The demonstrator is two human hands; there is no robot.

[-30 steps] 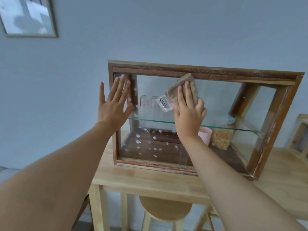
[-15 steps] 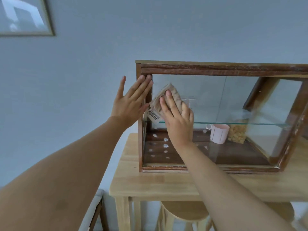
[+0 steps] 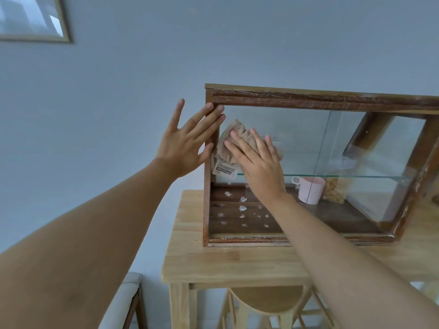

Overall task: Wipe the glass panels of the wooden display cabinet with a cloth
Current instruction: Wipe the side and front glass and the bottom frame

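A plain blue-grey wall [image 3: 114, 96] fills the background, with a framed picture [image 3: 31, 20] at the upper left. A light wooden table [image 3: 213, 264] stands before it, a round stool [image 3: 268, 299] tucked beneath and a pale cushioned seat [image 3: 124, 302] beside.

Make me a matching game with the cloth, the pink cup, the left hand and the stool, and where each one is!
Things:
1. cloth
2. pink cup
3. left hand
4. stool

Places:
A. under the table
B. pressed on the glass by the right hand
C. inside the cabinet, below the glass shelf
D. flat against the cabinet's left edge

Pairs: 1-B, 2-C, 3-D, 4-A.
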